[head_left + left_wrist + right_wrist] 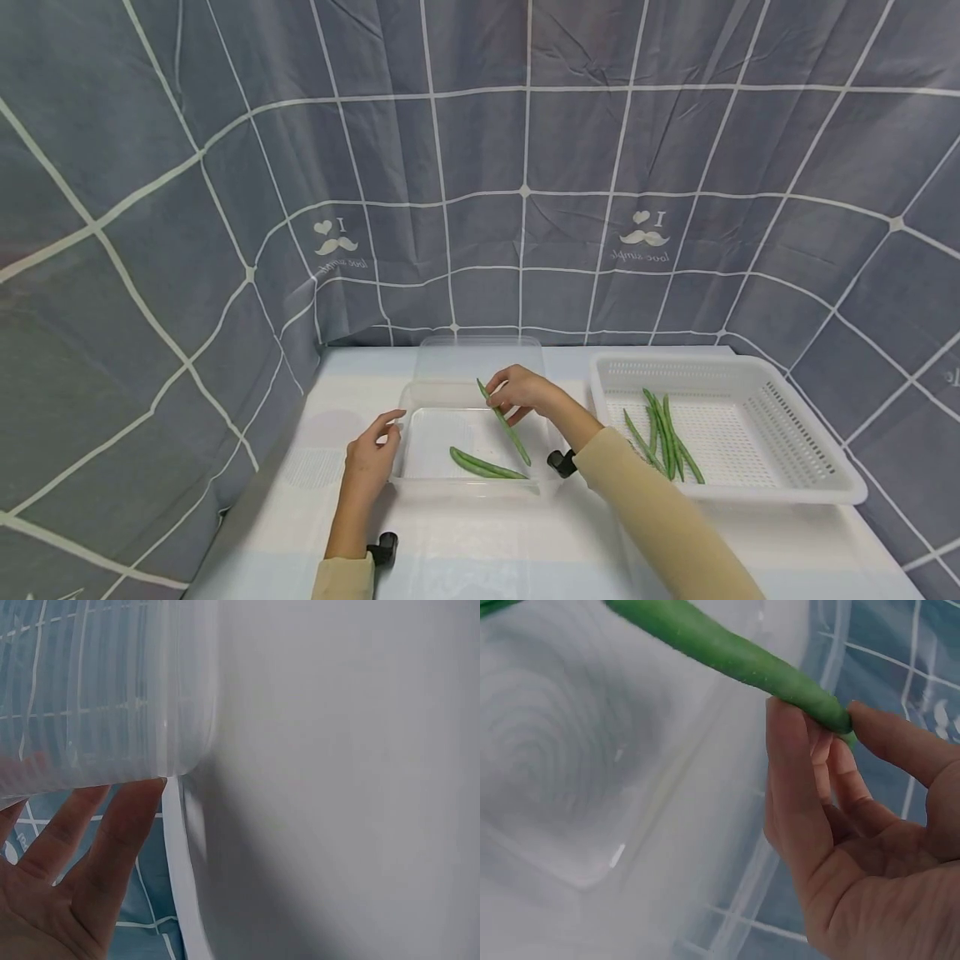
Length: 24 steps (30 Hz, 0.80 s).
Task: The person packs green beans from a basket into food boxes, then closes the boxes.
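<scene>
Right, with the right hand (522, 392) I have a slender green bean pod (712, 649) pinched near one end, thumb opposing fingertips, the spare fingers loosely bent. The pod sits over the 2 o'clock side of a clear, rectangular plastic box (442, 429); how high it hangs above the floor I can't tell. Its long axis runs from 11 to 5 o'clock in the head view: the pinched end points to 11, away from the body, the free end to 5.

Towards 6 o'clock inside the box, two smooth green pods (472, 464) lie side by side, their axis nearer 10 to 4. To set the held one down well, I'd let its free tip touch first, turn the wrist slightly anticlockwise to match that pair, then lower the pinched end before parting thumb and fingers; dropping it early could leave it lying crosswise.

At the 9 o'clock wall, the left hand (369, 450) is relaxed and grasps nothing, its fingertips against the box; I'd use it as a light brace, no squeeze.

Farther out, at 3 o'clock, a white perforated plastic basket (780, 433) holds a bunch of green pods (667, 433), mostly pointing 11 to 5. Behind the box, at 12, lies a flat, clear plastic lid (480, 358).
</scene>
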Available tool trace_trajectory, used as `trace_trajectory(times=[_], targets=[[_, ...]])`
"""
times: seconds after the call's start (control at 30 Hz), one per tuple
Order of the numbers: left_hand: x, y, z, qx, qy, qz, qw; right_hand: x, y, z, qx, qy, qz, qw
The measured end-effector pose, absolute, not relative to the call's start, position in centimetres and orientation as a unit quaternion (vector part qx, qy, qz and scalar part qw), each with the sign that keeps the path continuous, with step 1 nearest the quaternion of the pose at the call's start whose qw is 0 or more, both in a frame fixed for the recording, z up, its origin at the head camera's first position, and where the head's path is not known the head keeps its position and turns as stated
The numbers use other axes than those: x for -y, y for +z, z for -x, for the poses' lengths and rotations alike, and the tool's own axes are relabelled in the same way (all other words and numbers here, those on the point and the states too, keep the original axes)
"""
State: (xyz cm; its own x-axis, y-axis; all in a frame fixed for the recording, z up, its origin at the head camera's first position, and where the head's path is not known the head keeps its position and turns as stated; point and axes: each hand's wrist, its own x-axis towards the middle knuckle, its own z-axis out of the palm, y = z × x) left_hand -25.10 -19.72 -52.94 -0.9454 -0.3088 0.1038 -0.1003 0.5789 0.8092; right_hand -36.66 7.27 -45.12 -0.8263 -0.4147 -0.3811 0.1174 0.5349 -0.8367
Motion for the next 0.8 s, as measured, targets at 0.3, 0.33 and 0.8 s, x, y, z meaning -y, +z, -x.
trace_trajectory(times=[0.3,0.33,0.8], targets=[[19.6,-53.0,25.1,0.88,-0.443,-0.12,0.119,-5.8,-46.5,36.0,-0.852,-0.423,0.113,0.288],[19.6,-53.0,25.2,0.881,-0.442,-0.12,0.12,-5.7,-46.5,36.0,-0.852,-0.421,0.114,0.288],[19.7,-52.7,25.0,0.881,-0.443,-0.12,0.116,-5.1,-46.0,35.3,-0.844,-0.425,0.12,0.304]])
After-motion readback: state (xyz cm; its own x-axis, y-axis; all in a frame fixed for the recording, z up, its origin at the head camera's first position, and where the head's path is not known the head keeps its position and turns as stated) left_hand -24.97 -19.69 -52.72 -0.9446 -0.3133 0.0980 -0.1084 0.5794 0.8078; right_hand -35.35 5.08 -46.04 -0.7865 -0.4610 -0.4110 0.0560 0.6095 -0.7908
